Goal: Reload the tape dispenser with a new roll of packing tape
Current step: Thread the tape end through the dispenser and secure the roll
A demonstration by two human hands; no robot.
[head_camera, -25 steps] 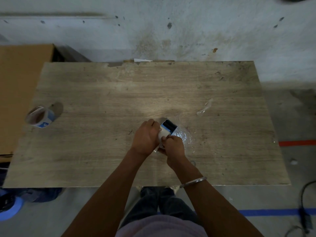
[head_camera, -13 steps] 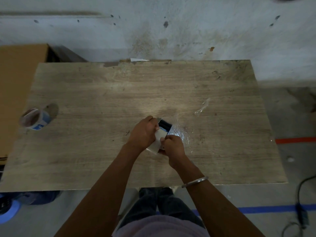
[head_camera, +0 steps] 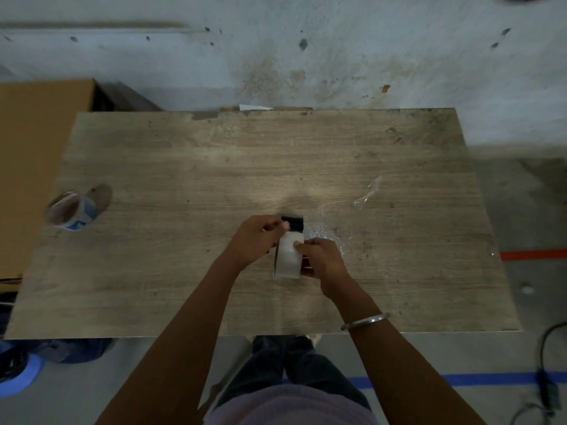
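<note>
1. In the head view, your two hands meet over the middle of the wooden table (head_camera: 214, 167), slightly toward its near edge.
2. Between them sits the tape roll (head_camera: 287, 256), pale and standing on edge, with the black tape dispenser (head_camera: 293, 223) showing just beyond it, on the far side from you.
3. Your left hand (head_camera: 256, 240) lies to the left of the roll, fingers curled and pinching at the top where roll and dispenser meet; exactly which of the two they grip is too small to tell.
4. Your right hand (head_camera: 322, 259) lies to the right of the roll, thumb and fingertips curled onto its upper face, holding it.
5. Crumpled clear wrap (head_camera: 325, 233) lies on the table just behind your right hand, and a smaller scrap of clear film (head_camera: 366, 193) lies farther right, well apart.
6. A second tape roll with blue print (head_camera: 72, 211) stands at the table's left edge, well apart from both hands.
7. A metal bangle (head_camera: 365, 321) circles your right wrist.
</note>
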